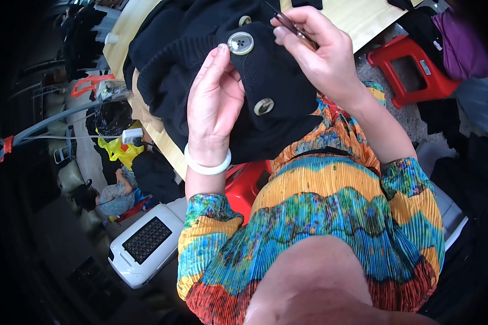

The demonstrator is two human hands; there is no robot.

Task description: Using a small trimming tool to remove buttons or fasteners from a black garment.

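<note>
A black knitted garment (173, 81) lies over the table in front of me, with a ribbed band along part of it. My left hand (216, 92) pinches a large grey-rimmed four-hole button (241, 43) between thumb and fingers, raised against the cloth. A second button (263, 106) lies on the garment nearer to me, and another (245, 21) shows farther off. My right hand (322, 51) is closed around slim brown thread snips (295, 30), their dark pointed end toward the upper left. The snips are apart from the button. Fingers hide part of their handles.
The pale wooden table (358, 21) extends beyond the garment. To the right stands a red plastic stool (404, 70) beside purple cloth (463, 46). At lower left are a white box-shaped appliance (146, 244), a yellow bag (119, 151) and a seated person (114, 200). A hose (65, 116) crosses the left side.
</note>
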